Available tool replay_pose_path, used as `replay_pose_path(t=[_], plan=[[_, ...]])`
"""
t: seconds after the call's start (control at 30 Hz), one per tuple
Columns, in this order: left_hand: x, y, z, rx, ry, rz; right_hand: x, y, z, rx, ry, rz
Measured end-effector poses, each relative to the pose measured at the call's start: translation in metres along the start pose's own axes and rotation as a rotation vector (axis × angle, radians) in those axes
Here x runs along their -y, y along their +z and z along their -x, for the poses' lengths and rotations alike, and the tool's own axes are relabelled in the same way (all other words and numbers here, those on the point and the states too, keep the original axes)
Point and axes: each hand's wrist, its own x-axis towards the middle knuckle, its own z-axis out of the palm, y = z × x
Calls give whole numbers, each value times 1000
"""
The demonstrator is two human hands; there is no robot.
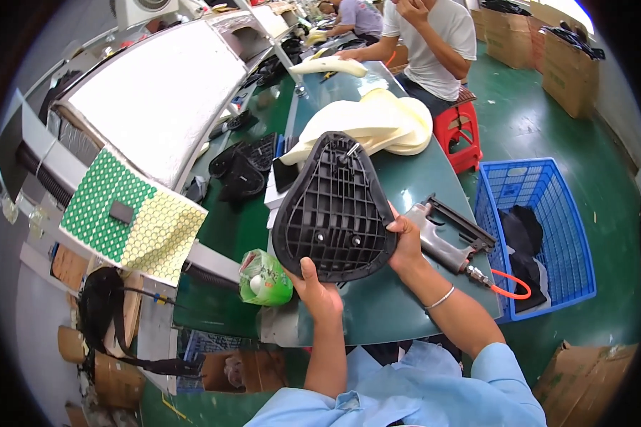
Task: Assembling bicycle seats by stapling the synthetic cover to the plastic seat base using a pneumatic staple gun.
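A black ribbed plastic seat base [331, 206] is raised over the green table, its narrow end pointing away from me. Metal studs stick out of its gridded face. My left hand [317, 295] grips its lower left edge, thumb up. My right hand [404, 242] grips its right edge, with the thumb on the rim. Just right of that hand lies a pneumatic staple gun [445, 238], joined to an orange air hose [514, 286]. Beyond the seat base, cream foam pads [367, 124] are piled on the table.
A green plastic bag [263, 277] stands left of my left hand. Black seat parts [242, 167] lie farther left. A blue crate [538, 171] with dark pieces sits on the floor at right. Across the table, a person [434, 43] sits on a red stool [459, 132].
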Motion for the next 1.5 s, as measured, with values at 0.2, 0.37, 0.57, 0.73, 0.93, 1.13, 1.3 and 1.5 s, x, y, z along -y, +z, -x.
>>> replay_pose_path(t=[0.2, 0.37, 0.57, 0.73, 0.93, 1.13, 1.3, 1.5], plan=[[-4, -35, 12, 30, -130, 198, 1, 16, 13, 148, 222, 116], [-8, -57, 19, 106, -244, 243, -11, 10, 16, 108, 367, 122], [0, -47, 42, -76, -244, 289, -34, 19, 27, 77, 308, 116], [-6, -51, 46, -172, -303, 379, -36, 29, 35, 22, 224, 436], [-37, -95, 52, -223, -506, 469, 43, 15, 38, -90, -152, 1206], [-52, -126, 66, -123, -780, 359, 103, -26, 68, -44, -585, 2277], [-55, -137, 55, -131, -991, 231, 90, -24, 74, 125, -221, 2646], [-62, -121, 42, 47, -849, -126, 108, -16, 66, 217, -241, 2442]])
